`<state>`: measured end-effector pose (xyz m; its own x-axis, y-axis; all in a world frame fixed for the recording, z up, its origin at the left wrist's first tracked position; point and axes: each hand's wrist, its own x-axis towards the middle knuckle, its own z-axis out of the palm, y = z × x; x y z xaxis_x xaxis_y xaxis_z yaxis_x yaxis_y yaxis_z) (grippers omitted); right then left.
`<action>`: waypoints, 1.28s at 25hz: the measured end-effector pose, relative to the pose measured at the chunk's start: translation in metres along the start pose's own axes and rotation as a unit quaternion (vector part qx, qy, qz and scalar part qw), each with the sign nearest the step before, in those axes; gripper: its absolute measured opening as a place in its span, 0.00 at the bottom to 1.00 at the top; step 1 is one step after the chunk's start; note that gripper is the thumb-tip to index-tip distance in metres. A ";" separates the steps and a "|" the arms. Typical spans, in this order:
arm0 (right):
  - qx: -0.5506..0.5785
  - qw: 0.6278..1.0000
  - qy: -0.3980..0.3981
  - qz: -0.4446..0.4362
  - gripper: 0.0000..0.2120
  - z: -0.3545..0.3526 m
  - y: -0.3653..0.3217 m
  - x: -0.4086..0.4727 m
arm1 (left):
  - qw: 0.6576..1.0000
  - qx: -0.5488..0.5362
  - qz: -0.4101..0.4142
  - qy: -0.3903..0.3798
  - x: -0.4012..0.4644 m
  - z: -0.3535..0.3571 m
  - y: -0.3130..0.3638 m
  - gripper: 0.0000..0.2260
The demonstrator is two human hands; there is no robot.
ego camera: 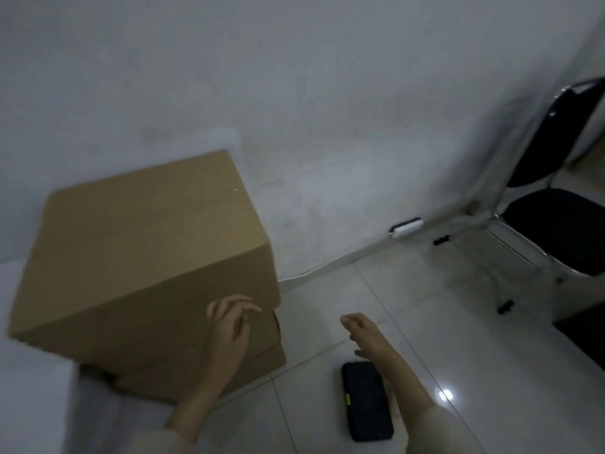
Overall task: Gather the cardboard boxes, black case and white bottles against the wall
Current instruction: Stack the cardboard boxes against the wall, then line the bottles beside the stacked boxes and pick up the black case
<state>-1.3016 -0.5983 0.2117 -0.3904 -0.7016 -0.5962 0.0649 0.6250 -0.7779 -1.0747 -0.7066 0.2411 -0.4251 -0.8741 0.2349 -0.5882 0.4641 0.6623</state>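
1. Two cardboard boxes are stacked to the left of both hands: a large cardboard box [140, 247] sits tilted on top of a lower cardboard box [209, 365], whose side shows beneath it. The stack stands close to the wall [294, 93]; whether it touches the wall cannot be told.
2. At the stack's right-hand corner is the left hand [229, 326], its fingers [244, 304] spread and loosely curled, holding nothing. It lies over the near face of the boxes where the upper one meets the lower; whether the palm actually presses the cardboard cannot be told. Its pale sleeve [154, 440] runs down to the bottom edge.
3. Between the two hands is bare white tiled floor [314, 322].
4. To the right of the left hand, the right hand [363, 329] hangs above the floor with its fingers extended and slightly apart, empty and touching nothing.
5. Just below the right hand and beside its forearm, the black case [366, 401] lies flat on the tiles, a small yellow mark on its left edge. It is apart from the boxes and well away from the wall.
6. Beyond the right hand, at the foot of the wall, sits a small white block [406, 227] with a white cable [327, 263] running along the wall's base.
7. Farther right of the right hand stands a black chair [556, 224] with a metal frame.
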 end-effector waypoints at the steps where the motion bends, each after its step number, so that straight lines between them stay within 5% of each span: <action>1: 0.021 0.999 0.032 0.011 0.08 -0.019 0.018 -0.003 | 0.999 -0.020 0.007 -0.041 0.002 0.020 0.008 0.13; 6: 0.112 0.978 0.159 0.073 0.07 -0.092 0.090 -0.016 | 0.978 -0.099 0.015 -0.180 0.003 0.104 0.045 0.15; 12: 0.140 0.960 0.221 0.098 0.09 -0.137 0.159 -0.010 | 0.947 -0.077 0.014 -0.311 -0.005 0.203 0.067 0.22; 23: -0.002 0.981 0.142 0.136 0.09 -0.102 0.355 0.141 | 0.905 0.002 0.042 -0.423 -0.016 0.434 -0.055 0.13; 32: -0.173 0.980 0.077 -0.062 0.16 -0.037 0.496 0.313 | 0.842 0.040 0.198 -0.500 -0.036 0.642 -0.213 0.12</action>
<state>-1.4260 -0.4956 -0.3531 -0.5107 -0.7362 -0.4441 -0.2971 0.6358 -0.7124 -1.3757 -0.6819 -0.3656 -0.9423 -0.1089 -0.3166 -0.2910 0.7341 0.6135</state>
